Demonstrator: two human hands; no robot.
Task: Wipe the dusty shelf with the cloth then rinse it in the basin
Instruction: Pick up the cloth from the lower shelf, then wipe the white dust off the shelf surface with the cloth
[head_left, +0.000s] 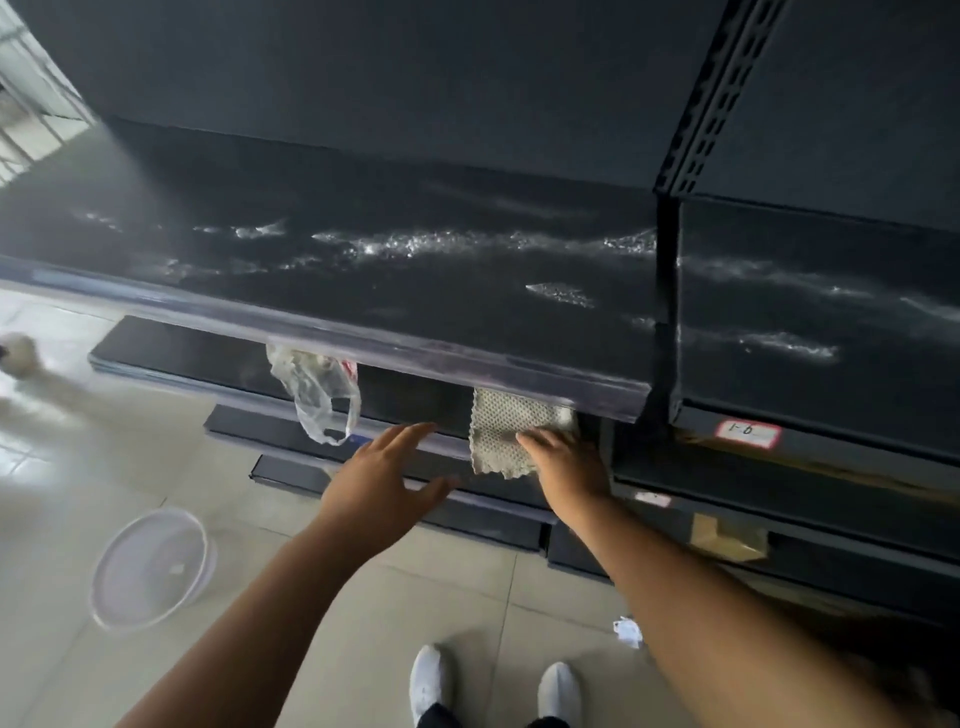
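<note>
Head view: cloth (511, 434) under shelf (467, 358) edge, right hand (563, 460) on it.

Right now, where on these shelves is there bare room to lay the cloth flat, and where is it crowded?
The top shelf is bare from its left end to the slotted upright, bearing only streaks. Crowded: the lower tier, where the plastic bag, the left hand and the right hand on the cloth sit.
</note>
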